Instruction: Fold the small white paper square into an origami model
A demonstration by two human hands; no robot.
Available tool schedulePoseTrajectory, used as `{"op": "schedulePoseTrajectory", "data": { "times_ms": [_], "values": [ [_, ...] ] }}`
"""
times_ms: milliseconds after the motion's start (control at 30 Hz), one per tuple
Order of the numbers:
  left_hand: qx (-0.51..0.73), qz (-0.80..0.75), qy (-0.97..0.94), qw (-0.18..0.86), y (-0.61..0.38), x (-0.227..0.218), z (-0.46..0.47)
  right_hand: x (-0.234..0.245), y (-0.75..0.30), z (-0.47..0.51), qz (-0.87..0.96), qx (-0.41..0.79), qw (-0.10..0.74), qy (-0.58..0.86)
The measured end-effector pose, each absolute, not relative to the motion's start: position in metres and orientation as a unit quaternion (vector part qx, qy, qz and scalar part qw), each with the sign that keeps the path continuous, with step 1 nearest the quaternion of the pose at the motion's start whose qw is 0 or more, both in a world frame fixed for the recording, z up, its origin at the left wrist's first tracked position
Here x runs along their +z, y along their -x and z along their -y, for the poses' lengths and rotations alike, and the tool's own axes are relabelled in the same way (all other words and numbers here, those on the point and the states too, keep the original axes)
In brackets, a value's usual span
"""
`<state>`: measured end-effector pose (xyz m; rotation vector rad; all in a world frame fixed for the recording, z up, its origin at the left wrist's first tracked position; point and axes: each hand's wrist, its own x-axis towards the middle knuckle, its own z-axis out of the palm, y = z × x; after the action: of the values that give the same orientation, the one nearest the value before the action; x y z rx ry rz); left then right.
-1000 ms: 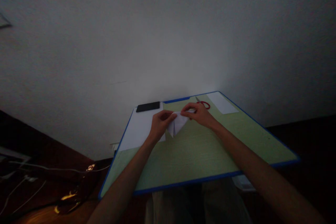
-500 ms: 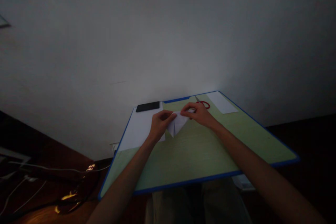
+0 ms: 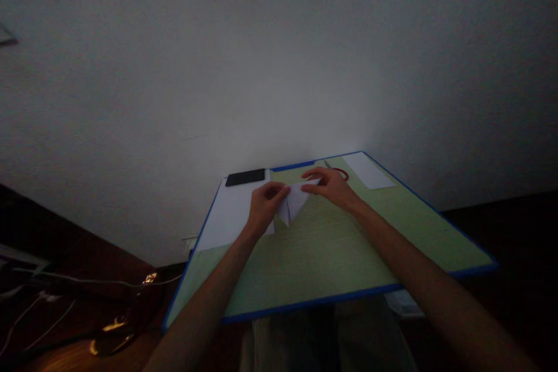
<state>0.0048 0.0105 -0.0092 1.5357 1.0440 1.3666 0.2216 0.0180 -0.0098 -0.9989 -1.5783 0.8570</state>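
A small sheet of white paper (image 3: 298,200), folded to a downward point with a crease near its left side, is held up over the table. My left hand (image 3: 264,204) pinches its upper left edge between thumb and fingers. On the upper right, my right hand (image 3: 332,187) has its thumb on the front of the paper, while its index finger is raised apart above the top edge. Whatever the other right fingers do behind the paper is hidden. Just beyond that hand lie scissors with red handles (image 3: 342,172), partly covered by it.
The pale green table (image 3: 322,261) has a blue rim and stands against a grey wall. A black phone-like slab (image 3: 244,177) lies on a white sheet (image 3: 226,215) at left. A white paper strip (image 3: 370,171) is at back right. Cables (image 3: 96,281) run on the left.
My right index finger has lifted away from the thumb, baring more of the paper's upper right corner. My left hand keeps its pinch, shifted very slightly left.
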Motion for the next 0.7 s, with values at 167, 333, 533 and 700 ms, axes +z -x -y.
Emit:
{"op": "schedulePoseTrajectory", "data": {
  "times_ms": [167,333,533,700],
  "values": [
    [0.555,-0.417,-0.605,0.390,-0.0054,-0.0117,-0.0125,-0.0132,-0.2195,-0.0207,0.592,0.405,0.557,0.420],
    [0.566,-0.415,-0.600,0.384,-0.0053,-0.0129,-0.0138,-0.0128,-0.2166,-0.0195,0.565,0.437,0.570,0.406],
    [0.566,-0.431,-0.576,0.403,-0.0042,-0.0095,-0.0128,-0.0114,-0.2191,-0.0206,0.582,0.443,0.561,0.387],
    [0.561,-0.427,-0.583,0.404,-0.0044,-0.0080,-0.0114,-0.0105,-0.2227,-0.0206,0.586,0.437,0.561,0.388]
  ]
}}
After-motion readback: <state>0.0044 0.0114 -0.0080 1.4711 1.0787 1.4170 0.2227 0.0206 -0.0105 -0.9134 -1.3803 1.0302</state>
